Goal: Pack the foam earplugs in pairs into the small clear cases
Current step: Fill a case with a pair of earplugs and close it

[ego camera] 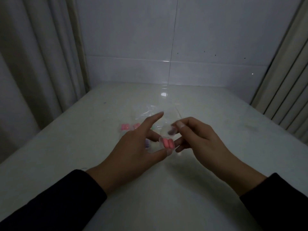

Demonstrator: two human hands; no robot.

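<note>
Left: a dark sleeve (55, 202) coming up from the near left corner of the bench (208, 189). Left hand (133, 147) raised over the middle of the bench, palm turned inward, index finger stretched straight toward the far edge, thumb tip pressed against the near edge of a small clear case (167, 144), curled lower fingers behind it: pinching that case. Inside the case, two pink earplugs (168, 143), side by side and touching.

Behind the left palm, partly hidden, something purple (147, 144) with a pale blurred patch beside it; cannot tell what, or how many. Beyond the left hand, toward the far edge, two pink clusters (125, 127) on the bench, apparently pairs in cases, the right one half covered by the index finger; a faint green spot close by, too blurred to name. Farther back, a crumpled clear plastic bag (155, 112), barely readable against the pale surface.

Centre right: second clear piece (169, 130), seemingly the open lid or another case, with a dark purple shape in it, too dim to count. Right hand (200, 139) just beside it, thumb and index finger curled and pinching that clear piece at its right edge, the remaining fingers loosely extended below, nearly touching the case with the pink pair.

Right: second dark sleeve (280, 197) cut off at the near right corner.
</note>
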